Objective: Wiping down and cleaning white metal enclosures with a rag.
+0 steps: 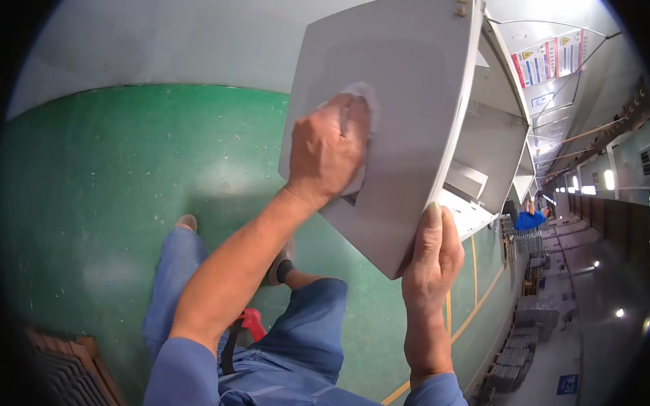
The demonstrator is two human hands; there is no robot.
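Note:
A grey sheet-metal box [407, 98] stands in front of me, its broad flat face toward me and its hollow inside showing on the right. My left hand [328, 147] is closed on a crumpled whitish cloth [364, 97] and presses it against that face. Fingers cover most of the cloth. Beneath the wrist, a dark cut-out [351, 198] partly shows in the panel. Gripping the lower right edge of the box is my right hand [432, 253], its thumb upright along the edge and its other fingers partly hidden.
Green floor [125, 174] with yellow lines lies under me, beside a pale wall [180, 33]. Stacked grey panels [72, 369] are at lower left. Several more open metal boxes line up behind mine. Farther right are a person in blue [530, 219] and stacks of parts [516, 353].

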